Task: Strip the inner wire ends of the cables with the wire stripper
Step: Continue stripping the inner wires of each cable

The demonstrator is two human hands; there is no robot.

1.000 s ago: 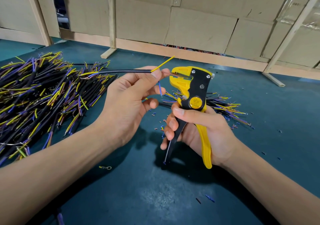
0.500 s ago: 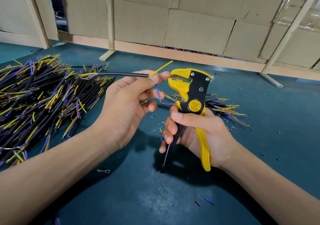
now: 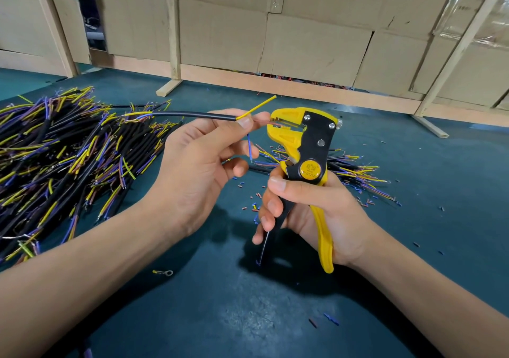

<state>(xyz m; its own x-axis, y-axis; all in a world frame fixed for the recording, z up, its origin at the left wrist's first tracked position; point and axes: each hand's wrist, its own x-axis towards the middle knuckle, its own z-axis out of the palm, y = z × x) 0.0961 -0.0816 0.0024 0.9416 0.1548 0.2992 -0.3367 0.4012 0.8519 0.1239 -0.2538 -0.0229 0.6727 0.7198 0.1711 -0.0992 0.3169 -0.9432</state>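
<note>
My left hand [image 3: 198,165] pinches a black cable [image 3: 192,114] near its end, between thumb and forefinger. Its yellow inner wire [image 3: 257,107] sticks up to the right, its blue inner wire [image 3: 250,147] hangs down, and a brownish inner wire reaches into the jaws of the wire stripper [image 3: 305,148]. My right hand [image 3: 308,209] grips the yellow and black stripper by its handles, jaws pointing left at the cable end. The handles are spread apart.
A big heap of black cables [image 3: 60,148] with yellow and purple wire ends lies at the left on the dark green table [image 3: 248,316]. A smaller bundle [image 3: 355,167] lies behind the stripper. Insulation bits and a ring terminal [image 3: 165,272] are scattered around. Cardboard boxes stand behind.
The cable end and the stripper's jaws have come together; the brownish inner wire now lies in the jaws. Both hands stay at about the same place.
</note>
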